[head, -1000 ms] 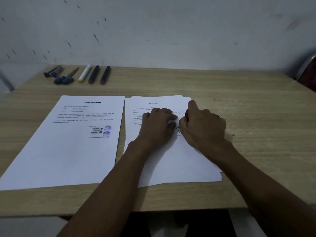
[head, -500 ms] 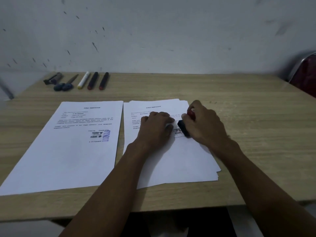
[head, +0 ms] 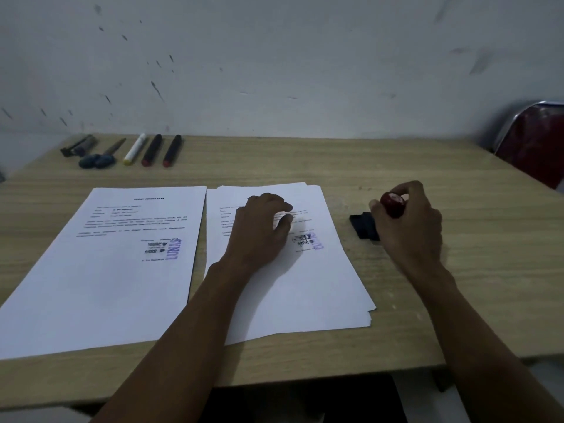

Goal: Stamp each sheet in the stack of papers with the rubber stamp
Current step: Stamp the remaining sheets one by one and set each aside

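Note:
A stack of white printed sheets (head: 308,294) lies in the middle of the wooden table (head: 305,160). Its top sheet carries a purple stamp mark (head: 316,241) near the right side. My left hand (head: 261,232) rests on that top sheet, fingers loosely bent. My right hand (head: 409,224) grips the rubber stamp (head: 392,204) by its red knob, to the right of the stack. The stamp's black base (head: 363,225) is down at the bare tabletop, apart from the paper. A single stamped sheet (head: 113,270) lies to the left of the stack.
Along the table's far left edge lie a dark tool (head: 77,147), blue-handled scissors (head: 102,157), a white marker (head: 134,149) and two black markers with red ends (head: 161,150). A red chair with a metal frame (head: 532,141) stands at the far right.
My right hand lifted the stamp off the top sheet and carried it right, onto the bare table. A purple mark now shows on the sheet. My left hand stayed on the stack.

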Motion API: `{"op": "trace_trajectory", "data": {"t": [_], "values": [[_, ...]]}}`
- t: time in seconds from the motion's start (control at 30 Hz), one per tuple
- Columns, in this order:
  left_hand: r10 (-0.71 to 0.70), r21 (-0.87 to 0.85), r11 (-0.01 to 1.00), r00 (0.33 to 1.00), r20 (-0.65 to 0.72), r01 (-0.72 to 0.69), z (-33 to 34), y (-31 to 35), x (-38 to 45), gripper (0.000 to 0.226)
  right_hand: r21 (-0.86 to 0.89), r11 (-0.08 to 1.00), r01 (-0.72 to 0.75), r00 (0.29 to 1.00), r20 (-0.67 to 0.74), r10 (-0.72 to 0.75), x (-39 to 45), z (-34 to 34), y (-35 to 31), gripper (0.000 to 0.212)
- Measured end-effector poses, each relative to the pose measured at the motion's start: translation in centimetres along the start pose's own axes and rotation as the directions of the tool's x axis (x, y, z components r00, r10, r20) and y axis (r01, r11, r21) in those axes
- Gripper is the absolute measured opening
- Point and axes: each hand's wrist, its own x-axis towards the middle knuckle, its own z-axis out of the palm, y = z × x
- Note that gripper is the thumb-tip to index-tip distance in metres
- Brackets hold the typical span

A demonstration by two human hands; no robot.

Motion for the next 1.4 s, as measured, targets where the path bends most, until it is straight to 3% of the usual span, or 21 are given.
{"op": "trace_trajectory", "data": {"t": [0.33, 0.9, 1.27, 1.4], "values": [[-0.006, -0.027, 1.0, 1.0, -0.016, 0.006, -0.1, -0.2, -0.2, 0.02, -0.087, 0.993, 0.084, 0.996, 0.03, -0.082, 0.9, 1.8, 0.1, 0.026], [-0.014, -0.036, 0.999, 0.999, -0.033, 0.012, -0.5, 0.0, -0.1, 0.02, -0.01, 0.986, 0.165, 0.986, 0.037, -0.165, 0.2, 2.3, 0.5, 0.028], [-0.02, -0.035, 0.999, 1.0, -0.025, 0.019, -0.6, 0.2, -0.3, 0.02, 0.043, 0.993, 0.112, 0.99, 0.075, -0.115, -0.1, 2.6, 1.6, 0.028], [-0.022, -0.033, 0.999, 0.999, -0.023, 0.021, -0.6, 0.3, -0.3, 0.02, 0.057, 0.994, 0.09, 0.992, 0.088, -0.095, -0.1, 2.5, 1.7, 0.039]]}}
